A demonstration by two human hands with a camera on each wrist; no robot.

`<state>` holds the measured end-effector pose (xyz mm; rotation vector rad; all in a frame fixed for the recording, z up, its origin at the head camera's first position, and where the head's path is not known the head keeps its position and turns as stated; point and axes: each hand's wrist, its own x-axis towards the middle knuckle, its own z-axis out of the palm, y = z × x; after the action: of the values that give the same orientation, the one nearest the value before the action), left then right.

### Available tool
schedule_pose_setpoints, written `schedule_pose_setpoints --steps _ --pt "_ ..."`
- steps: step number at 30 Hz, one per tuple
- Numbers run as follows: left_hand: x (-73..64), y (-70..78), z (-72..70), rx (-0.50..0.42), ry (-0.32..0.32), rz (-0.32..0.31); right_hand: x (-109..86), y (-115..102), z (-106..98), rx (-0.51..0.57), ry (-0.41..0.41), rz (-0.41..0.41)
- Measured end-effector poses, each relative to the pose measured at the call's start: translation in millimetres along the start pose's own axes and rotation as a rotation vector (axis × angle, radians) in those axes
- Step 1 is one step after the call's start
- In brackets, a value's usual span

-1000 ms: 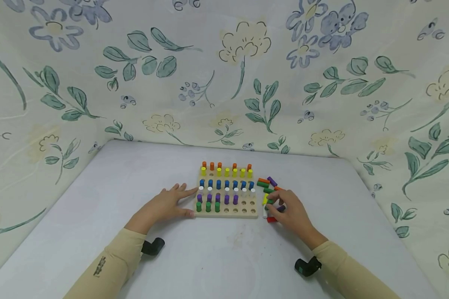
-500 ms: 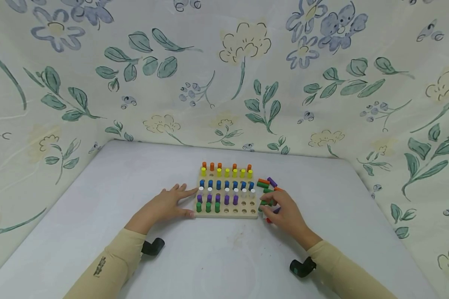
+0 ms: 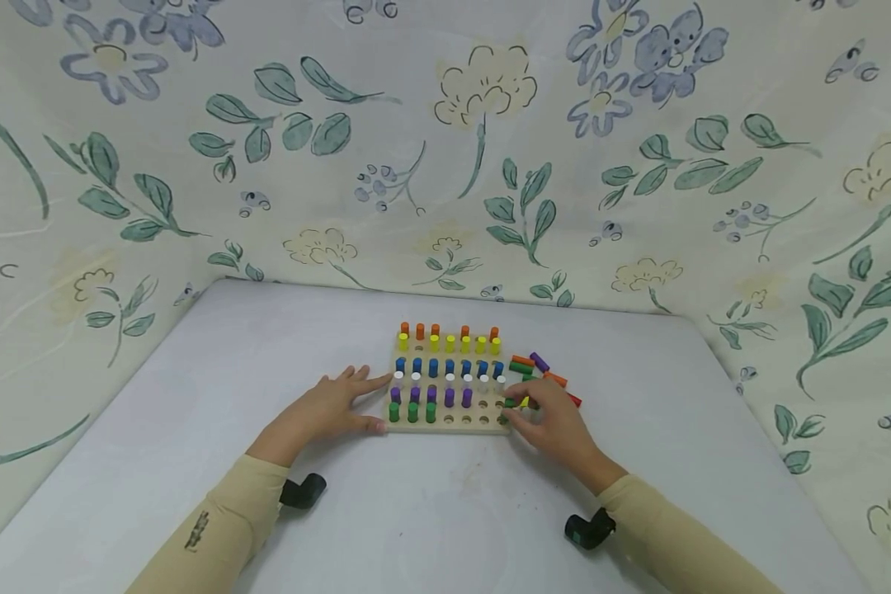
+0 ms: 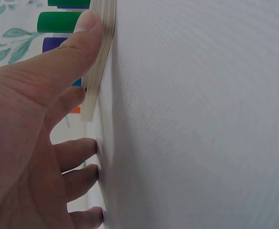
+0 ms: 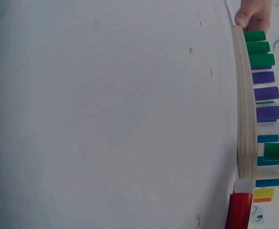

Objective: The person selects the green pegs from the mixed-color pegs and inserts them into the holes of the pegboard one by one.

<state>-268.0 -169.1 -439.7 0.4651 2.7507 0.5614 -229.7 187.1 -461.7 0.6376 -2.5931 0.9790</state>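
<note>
A wooden pegboard (image 3: 475,428) stands on the table, with rows of orange, yellow, blue, white, purple and green pegs upright in it. My left hand (image 3: 330,404) rests beside its left side, fingers spread; in the left wrist view the thumb (image 4: 84,40) touches the board's edge near a green peg (image 4: 58,22). Over the front right corner, my right hand (image 3: 560,422) pinches a green peg (image 5: 276,151) between thumb and fingertips. That peg is held above the board in the right wrist view. The right hand partly hides the loose pegs behind it.
Loose pegs lie right of the board, among them a purple peg (image 3: 539,361), an orange peg (image 3: 555,379) and a red peg (image 5: 239,211). The front row has several bare holes at its right. A flowered cloth (image 3: 445,165) hangs behind the table.
My right hand has moved left from the loose pegs to the board's front right corner, carrying the green peg. Red and orange pegs it covered now show. My left hand has stayed put.
</note>
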Motion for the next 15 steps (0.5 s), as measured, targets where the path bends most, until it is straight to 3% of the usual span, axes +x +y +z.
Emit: schedule_pose_setpoints --steps 15 --pt "-1.8 0.7 -1.0 -0.008 -0.001 0.006 9.4 -8.1 14.4 0.021 0.000 -0.041"
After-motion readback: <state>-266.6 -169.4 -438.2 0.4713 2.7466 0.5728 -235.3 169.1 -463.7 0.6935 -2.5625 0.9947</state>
